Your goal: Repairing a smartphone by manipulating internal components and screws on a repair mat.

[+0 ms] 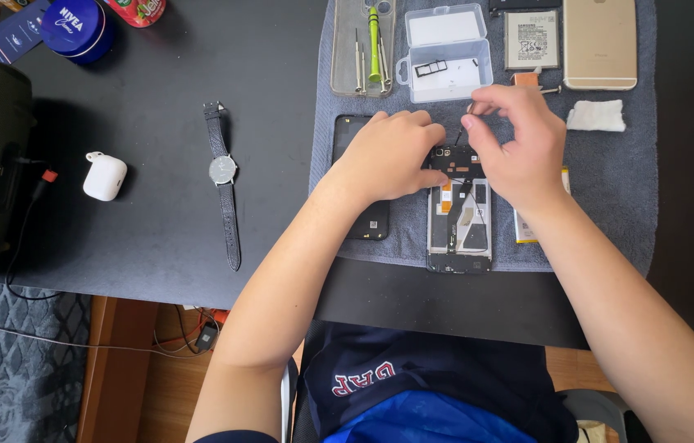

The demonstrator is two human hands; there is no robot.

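Observation:
An opened phone (460,220) lies face down on a grey towel (617,189), its insides showing. My left hand (392,154) rests on the phone's upper left edge, fingertips pressing its frame. My right hand (519,139) hovers over the phone's top, thumb and forefinger pinched on a thin tool (467,115) whose tip points at the upper end of the phone. A black back cover (359,176) lies partly under my left wrist. Part of a battery (525,226) shows under my right wrist.
On the towel's far side sit a clear tray with a green screwdriver (374,45), a clear plastic box (445,53), a loose battery (531,38), a gold phone (599,43) and a white cloth (597,116). A wristwatch (223,184), white earbud case (104,176) and blue tin (76,29) lie left.

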